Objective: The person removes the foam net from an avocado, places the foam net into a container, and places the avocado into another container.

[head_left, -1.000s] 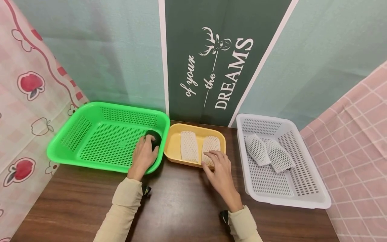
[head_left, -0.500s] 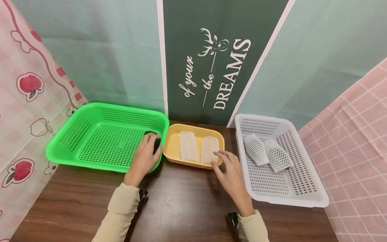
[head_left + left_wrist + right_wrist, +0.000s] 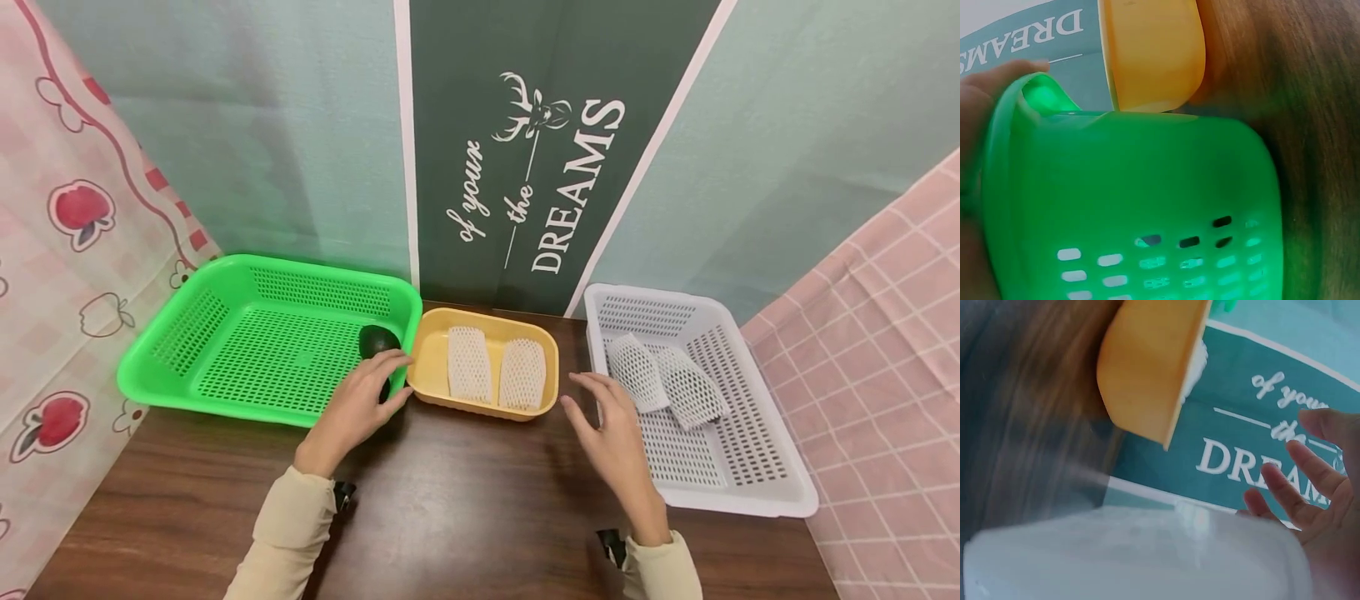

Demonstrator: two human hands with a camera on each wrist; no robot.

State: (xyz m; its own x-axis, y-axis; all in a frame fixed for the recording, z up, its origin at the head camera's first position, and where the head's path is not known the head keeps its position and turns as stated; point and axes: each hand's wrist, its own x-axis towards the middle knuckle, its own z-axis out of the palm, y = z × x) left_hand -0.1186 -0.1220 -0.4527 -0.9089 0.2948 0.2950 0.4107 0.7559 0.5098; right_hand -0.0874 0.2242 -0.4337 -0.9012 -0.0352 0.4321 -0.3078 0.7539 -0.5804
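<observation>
My left hand [image 3: 360, 404] is over the right end of the green basket [image 3: 172, 400], fingers loosely bent and apart. Just beyond its fingers lies a dark, glossy, round object [image 3: 377, 340] in that basket. Another dark patch shows under the hand, mostly covered. In the left wrist view the fingers [image 3: 988, 81] are beside the green rim; contact cannot be told. My right hand [image 3: 617, 437] hovers by the left rim of the white basket [image 3: 757, 492], holding nothing, its fingers spread in the right wrist view. Two white foam net sleeves [image 3: 470, 364] lie in the yellow tray [image 3: 429, 358].
Two more foam net sleeves [image 3: 637, 371] lie in the white basket, with something dark showing through their mesh. All three containers stand in a row on the brown wooden table [image 3: 465, 517]. Behind them hangs a printed cloth [image 3: 487, 275], with patterned cloths at both sides.
My right hand has moved right, from the yellow tray to the white basket's rim. My left hand has come off the dark round object, drawing back toward me, so more of it shows.
</observation>
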